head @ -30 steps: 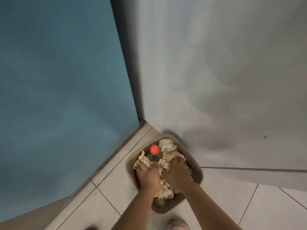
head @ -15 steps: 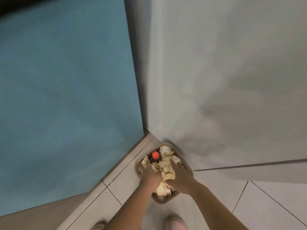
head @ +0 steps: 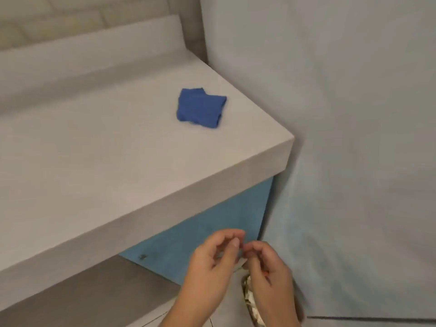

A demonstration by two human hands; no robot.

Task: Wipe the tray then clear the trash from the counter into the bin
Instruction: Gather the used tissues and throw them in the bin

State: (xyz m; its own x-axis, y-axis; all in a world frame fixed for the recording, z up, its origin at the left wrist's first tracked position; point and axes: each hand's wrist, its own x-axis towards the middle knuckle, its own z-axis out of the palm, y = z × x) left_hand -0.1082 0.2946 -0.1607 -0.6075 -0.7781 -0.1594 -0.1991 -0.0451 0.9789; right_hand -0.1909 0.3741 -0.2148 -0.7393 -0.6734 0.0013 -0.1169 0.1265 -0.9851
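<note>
Grips were off the trash (head: 250, 300) we'd pressed down 1 s ago: left grip (head: 212, 263) & right grip (head: 266, 267) both lifted, loosely curled, empty. Trash sat in bin (head: 244, 285) below; blue cloth (head: 200, 108) on bench (head: 118, 161). Clearing prob. done.

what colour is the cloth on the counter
The cloth is plain blue, clearest in the head view.

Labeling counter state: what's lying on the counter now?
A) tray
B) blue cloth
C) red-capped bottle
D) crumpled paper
B: a folded blue cloth lies on the counter, near its corner.
</note>
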